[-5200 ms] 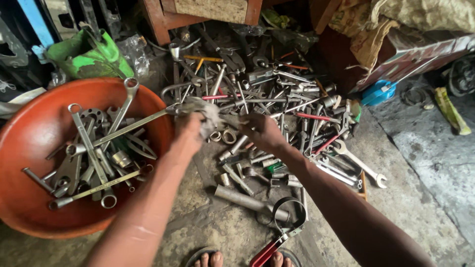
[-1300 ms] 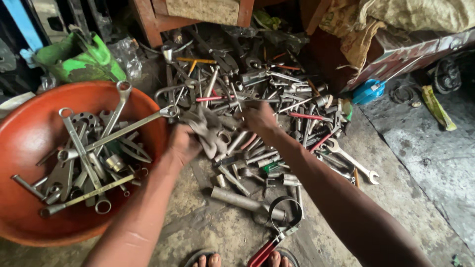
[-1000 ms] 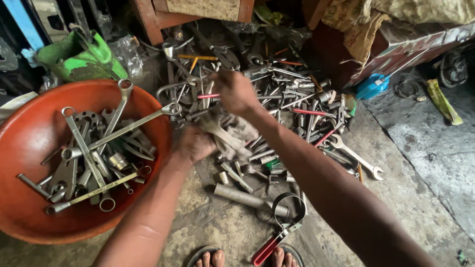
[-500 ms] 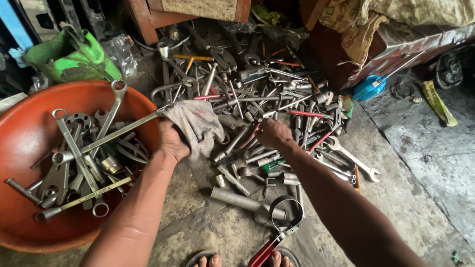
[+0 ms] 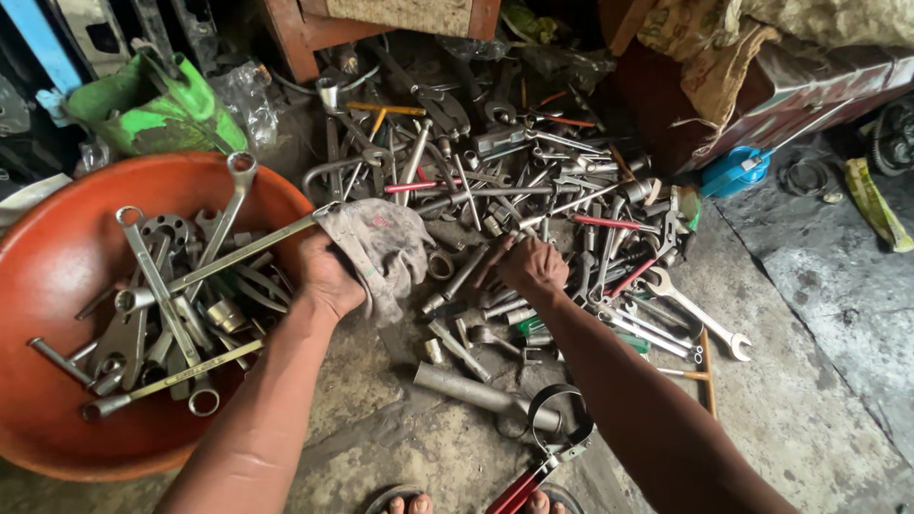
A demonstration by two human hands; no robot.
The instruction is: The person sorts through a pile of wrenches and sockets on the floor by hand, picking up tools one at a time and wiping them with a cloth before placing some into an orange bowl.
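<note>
Two hands: left hand (image 5: 328, 276) fingers closed on grey rag (image 5: 381, 249), frame centre
Right hand (image 5: 531, 266): fingers spread, tips on scattered wrenches (image 5: 571, 205)
Green container (image 5: 152, 105): upper left

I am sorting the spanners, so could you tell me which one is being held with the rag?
The long spanner slanting over the red bowl's rim: the left hand grips its end through the grey rag; the others lie loose.

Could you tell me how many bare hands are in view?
2: the left hand grips a grey rag beside the red basin; the right hand rests on the tool pile.
</note>
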